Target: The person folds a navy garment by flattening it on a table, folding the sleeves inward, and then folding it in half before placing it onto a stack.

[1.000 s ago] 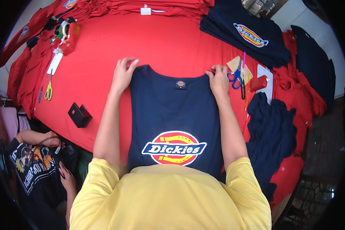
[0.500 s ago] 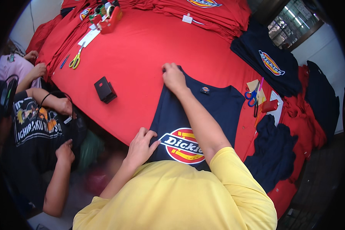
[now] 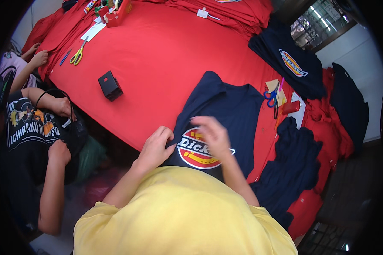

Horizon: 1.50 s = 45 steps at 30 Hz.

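Note:
A navy T-shirt (image 3: pixel 236 106) with a red, yellow and white printed badge lies on the red-covered table in front of me. Its left side is folded inward, and the neck label is covered. At the near left edge, my left hand (image 3: pixel 156 146) has its fingers and thumb closed on the cloth. My right hand (image 3: pixel 213 138) is over the printed badge, slightly blurred, fingers stretched toward the left and nothing visible in them.
A small black box (image 3: pixel 110 86) stands left of the shirt, with yellow-handled scissors (image 3: pixel 76 56) beyond. Blue-handled scissors (image 3: pixel 270 97) and a red object (image 3: pixel 291 107) lie to the right. Crumpled navy cloth (image 3: pixel 289 161) is at the near right. Co-workers' arms (image 3: pixel 51 187) are at the left.
My right hand has left the shirt's far left corner and come back toward me over the badge. The shirt's left side has folded inward. My left hand stays at the near left edge.

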{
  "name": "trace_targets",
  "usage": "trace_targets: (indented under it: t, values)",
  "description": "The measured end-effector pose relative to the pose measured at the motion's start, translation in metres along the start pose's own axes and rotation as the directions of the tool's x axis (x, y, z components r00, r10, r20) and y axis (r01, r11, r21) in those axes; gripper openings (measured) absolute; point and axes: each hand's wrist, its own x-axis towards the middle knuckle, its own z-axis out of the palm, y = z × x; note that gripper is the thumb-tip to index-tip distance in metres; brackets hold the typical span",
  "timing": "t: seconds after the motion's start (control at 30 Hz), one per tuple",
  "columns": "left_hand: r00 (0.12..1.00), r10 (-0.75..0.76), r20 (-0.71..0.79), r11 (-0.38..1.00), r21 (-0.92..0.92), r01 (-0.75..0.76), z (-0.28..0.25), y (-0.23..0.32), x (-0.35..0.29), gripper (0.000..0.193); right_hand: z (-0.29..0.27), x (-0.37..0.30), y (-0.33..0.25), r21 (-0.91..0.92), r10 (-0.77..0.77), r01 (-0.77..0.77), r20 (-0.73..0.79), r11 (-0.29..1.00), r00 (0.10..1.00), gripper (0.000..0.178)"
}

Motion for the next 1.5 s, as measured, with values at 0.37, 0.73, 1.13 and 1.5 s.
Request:
trace_targets:
  t: [0.37,0.73,1.13,1.5]
  values:
    - [0.863,-0.228,0.451,0.797,-0.423,0.432,0.006,-0.024,0.003,0.027,0.043,-0.050,0.005,-0.230,-0.190,0.181,-0.017,0.956,0.982,0.016]
    - [0.948,-0.312,0.070,0.896,-0.312,0.318,-0.014,-0.044,0.019,0.013,0.012,-0.078,0.017,-0.412,-0.011,-0.061,-0.169,0.909,0.986,0.008]
    - [0.974,0.085,0.210,0.954,0.263,-0.140,0.004,0.019,0.010,0.025,0.014,-0.082,0.024,-0.442,-0.049,-0.041,-0.190,0.896,0.981,0.007]
    - [0.974,0.039,-0.224,0.999,-0.026,-0.046,-0.016,0.023,0.003,0.011,-0.094,-0.141,0.011,-0.571,0.099,-0.504,-0.593,0.648,0.799,0.027]
